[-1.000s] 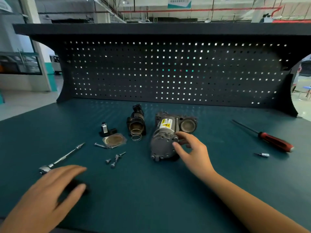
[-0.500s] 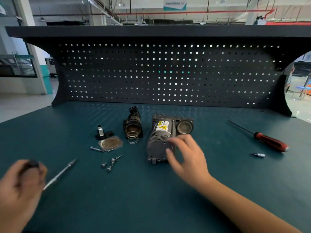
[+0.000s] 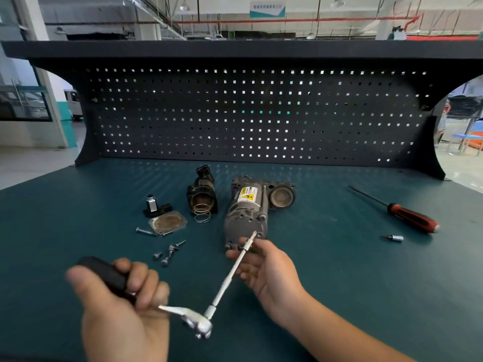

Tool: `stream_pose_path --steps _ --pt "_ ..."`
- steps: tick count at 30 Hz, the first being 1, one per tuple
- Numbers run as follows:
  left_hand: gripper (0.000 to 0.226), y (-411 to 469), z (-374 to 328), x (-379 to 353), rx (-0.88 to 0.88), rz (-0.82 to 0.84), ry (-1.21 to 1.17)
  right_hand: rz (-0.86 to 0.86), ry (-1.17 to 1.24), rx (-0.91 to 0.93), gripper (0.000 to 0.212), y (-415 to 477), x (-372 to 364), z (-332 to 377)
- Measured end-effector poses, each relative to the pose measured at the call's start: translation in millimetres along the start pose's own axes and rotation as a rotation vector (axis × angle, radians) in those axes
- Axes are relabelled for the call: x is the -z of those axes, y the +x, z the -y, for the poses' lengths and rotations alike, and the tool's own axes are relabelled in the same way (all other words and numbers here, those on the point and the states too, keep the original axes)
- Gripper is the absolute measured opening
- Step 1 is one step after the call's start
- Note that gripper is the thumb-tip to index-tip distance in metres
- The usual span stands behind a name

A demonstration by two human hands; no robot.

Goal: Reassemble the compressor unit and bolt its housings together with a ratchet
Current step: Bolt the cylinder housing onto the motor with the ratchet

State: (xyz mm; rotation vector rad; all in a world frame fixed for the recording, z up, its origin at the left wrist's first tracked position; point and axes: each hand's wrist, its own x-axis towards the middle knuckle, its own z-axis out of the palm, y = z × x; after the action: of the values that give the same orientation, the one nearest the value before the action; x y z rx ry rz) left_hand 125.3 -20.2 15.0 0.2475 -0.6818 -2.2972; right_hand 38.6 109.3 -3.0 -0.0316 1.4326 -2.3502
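Readying the ratchet [image 3: 200,326] before any bolting. Grip the black handle fully with the left hand [image 3: 117,309], clenched round it at the near left of the desk [image 3: 366,296]. Pinch the extension bar [image 3: 231,272] close to its far tip between thumb and fingers of the right hand [image 3: 269,267], palm turned up. Seat bar and head square; verify by a light pull and twist. Confirm a bit at the tip before use: too small to tell here. Possibly in need of the bit socket [image 3: 395,238], lying well off to the right, near the red-handled screwdriver [image 3: 411,219].

Do not drive bolts yet. Judged unassembled:
- compressor body [image 3: 245,215] on its side, just beyond the right hand; contact with the bar's tip not discernible.
- second housing [image 3: 202,194] just left of the body, not joined, with a spring [image 3: 202,216] at its near mouth.
- cover plate [image 3: 168,222] flat, further left, beside a small valve block [image 3: 154,206].
- bolts [image 3: 167,253] loose between plate and left hand, within easy reach.

Seat spring, housing and plate first. Start each bolt by finger to avoid cross-threading. Tighten afterwards, crosswise and evenly.
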Motion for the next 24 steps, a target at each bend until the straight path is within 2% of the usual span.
stream_pose_path --steps 2,5,9,15,17,21,24 --pt "0.054 -5.0 11.0 -7.8 -0.029 0.029 -0.031 -0.050 -0.007 0.052 0.025 3.4 4.5 3.1" --pt "0.052 -9.5 21.0 -11.0 0.005 0.048 -0.049 -0.089 -0.102 0.161 0.019 7.1 8.6 5.6" --pt "0.046 -12.4 28.7 -13.8 0.005 0.047 -0.057 -0.099 -0.101 0.222 0.020 9.9 10.9 9.0" --pt "0.060 -11.7 34.4 -12.4 -0.003 0.097 -0.066 -0.084 -0.109 0.210 0.021 16.0 11.8 11.5" --pt "0.049 -14.0 34.2 -15.1 -0.003 0.170 -0.067 -0.079 -0.089 0.197 0.020 16.7 12.7 12.5" --pt "0.063 -18.7 36.2 -23.0 0.025 0.388 -0.059 -0.059 -0.007 0.150 0.018 18.4 14.2 13.6" --pt "0.059 -23.0 36.1 -29.5 0.015 0.501 -0.012 -0.050 0.028 0.123 0.018 19.6 15.3 14.0"
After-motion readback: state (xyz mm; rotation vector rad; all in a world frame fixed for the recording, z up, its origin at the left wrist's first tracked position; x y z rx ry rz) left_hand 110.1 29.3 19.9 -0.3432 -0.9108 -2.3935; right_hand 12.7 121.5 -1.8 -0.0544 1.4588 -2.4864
